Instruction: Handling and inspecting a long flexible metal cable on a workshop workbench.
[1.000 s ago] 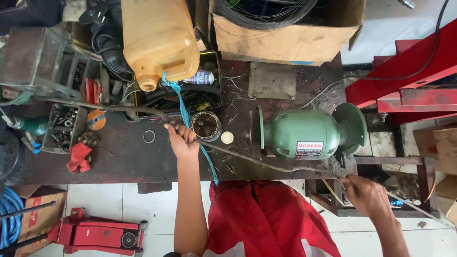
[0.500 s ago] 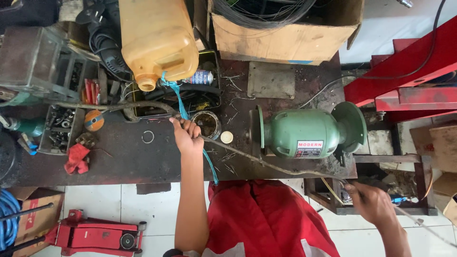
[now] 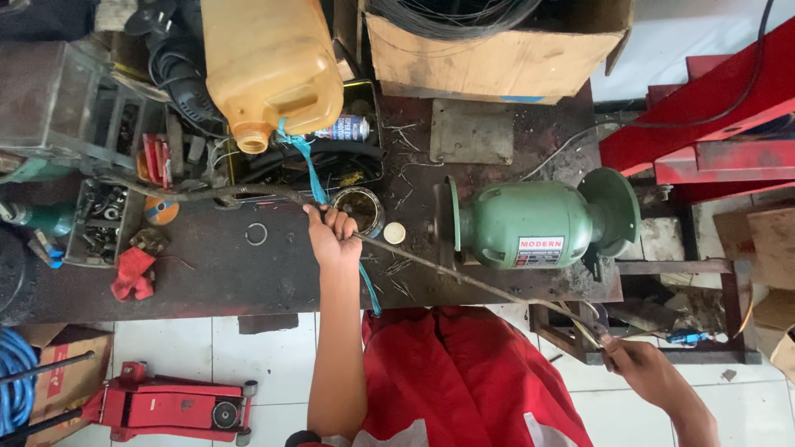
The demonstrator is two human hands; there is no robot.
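Hands hold a long thin dark cable stretched tight across the dirty workbench. The left hand wraps around it near a small round tin; the right hand pinches its low end. It slants from upper left down to lower right.

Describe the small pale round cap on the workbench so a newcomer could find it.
Start at the green bench grinder on the dark workbench. Just left of it, beside the open round tin, lies the cap: the only flat, cream-coloured disc there.
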